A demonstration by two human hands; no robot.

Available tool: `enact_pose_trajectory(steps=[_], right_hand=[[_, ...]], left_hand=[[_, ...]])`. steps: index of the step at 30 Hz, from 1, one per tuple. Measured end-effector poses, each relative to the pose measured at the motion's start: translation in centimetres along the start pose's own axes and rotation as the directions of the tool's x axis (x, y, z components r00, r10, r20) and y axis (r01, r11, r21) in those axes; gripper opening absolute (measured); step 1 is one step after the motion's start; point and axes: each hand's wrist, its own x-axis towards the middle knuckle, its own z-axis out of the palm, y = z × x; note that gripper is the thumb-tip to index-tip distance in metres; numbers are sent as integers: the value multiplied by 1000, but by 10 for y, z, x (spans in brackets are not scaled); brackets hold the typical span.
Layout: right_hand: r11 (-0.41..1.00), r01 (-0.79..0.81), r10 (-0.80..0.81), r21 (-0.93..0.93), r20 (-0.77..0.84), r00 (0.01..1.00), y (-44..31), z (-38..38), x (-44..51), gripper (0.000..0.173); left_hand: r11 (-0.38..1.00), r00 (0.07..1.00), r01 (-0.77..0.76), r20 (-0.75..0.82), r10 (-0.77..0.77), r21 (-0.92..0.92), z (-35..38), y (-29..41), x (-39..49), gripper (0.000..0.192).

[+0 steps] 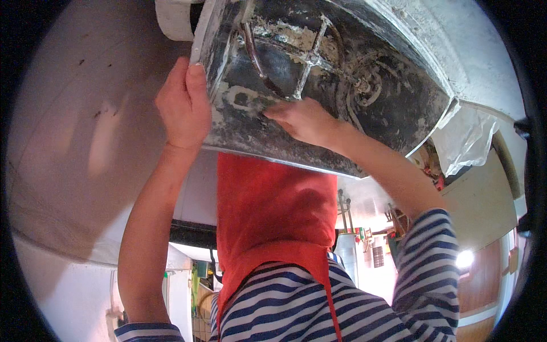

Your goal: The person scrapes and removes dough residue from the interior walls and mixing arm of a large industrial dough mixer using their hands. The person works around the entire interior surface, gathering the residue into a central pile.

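Observation:
A large metal housing (pixel 384 124) with a dark, flour-like or dusty residue inside fills the upper middle. Within it sits a cross-shaped metal bar (pixel 313 57), coated in pale residue, beside a curved dark metal rod (pixel 254 53). My left hand (pixel 183 100) grips the housing's left edge, the thumb lying over the rim. Inside, my right hand (pixel 301 119) is near the lower wall and the lower end of the cross bar, its fingers curled and slightly blurred. Whether it holds something small is hidden.
A clear plastic sheet (pixel 466 139) hangs at the housing's right corner. A smooth pale surface (pixel 64 128) spans the left. Below the housing hangs a red apron (pixel 273 205) on my body. Metal canister (pixel 347 252) and small items stand in the background.

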Motion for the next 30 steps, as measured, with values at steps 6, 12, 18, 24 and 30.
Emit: enact_pose_trajectory(steps=[6, 12, 18, 24, 30], right_hand=[[985, -121, 139, -123, 145, 980, -17, 1, 33, 34], [973, -169, 189, -159, 122, 974, -20, -1, 41, 27], [955, -200, 221, -219, 75, 972, -9, 17, 60, 27], [943, -247, 281, -225, 133, 951, -4, 19, 55, 26], [937, -293, 310, -191, 66, 949, -2, 39, 59, 22]], left_hand=[[999, 998, 28, 48, -26, -31, 1, -1, 2, 32], [1000, 999, 7, 52, -9, 20, -1, 0, 1, 33], [1000, 999, 11, 41, -11, 3, -1, 2, 2, 32], [999, 999, -35, 27, 35, 4, -1, -4, 2, 32], [995, 995, -100, -15, 100, 11, 2, -3, 4, 31]])
